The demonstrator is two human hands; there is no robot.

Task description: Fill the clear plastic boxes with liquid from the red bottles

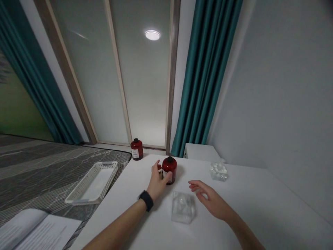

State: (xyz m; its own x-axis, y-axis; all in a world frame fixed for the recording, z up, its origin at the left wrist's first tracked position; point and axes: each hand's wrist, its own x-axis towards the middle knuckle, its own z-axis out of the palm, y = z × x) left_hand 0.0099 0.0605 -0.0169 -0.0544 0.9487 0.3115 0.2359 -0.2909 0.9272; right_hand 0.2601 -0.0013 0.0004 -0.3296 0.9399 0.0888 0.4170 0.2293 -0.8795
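Observation:
My left hand point(157, 181), with a dark watch on the wrist, is at a dark red bottle point(170, 166) with a black cap and pale label. Its thumb overlaps the bottle's front and its fingers are spread to the left; whether they touch it I cannot tell. A small red and brownish patch shows between fingers and bottle, too small to name. My right hand point(208, 198) hovers over the white table, fingers apart, holding nothing. Between my forearms lies a clear, square plastic-looking object point(182, 207). A similar clear crumpled item point(219, 172) sits farther right.
Another red bottle point(136, 149) stands at the table's far left corner. On the grey patterned surface at left are a white perforated basket point(69, 200) and an open book point(49, 232). A white cabinet point(201, 151) stands behind the white table point(249, 208), beside a teal curtain point(203, 86).

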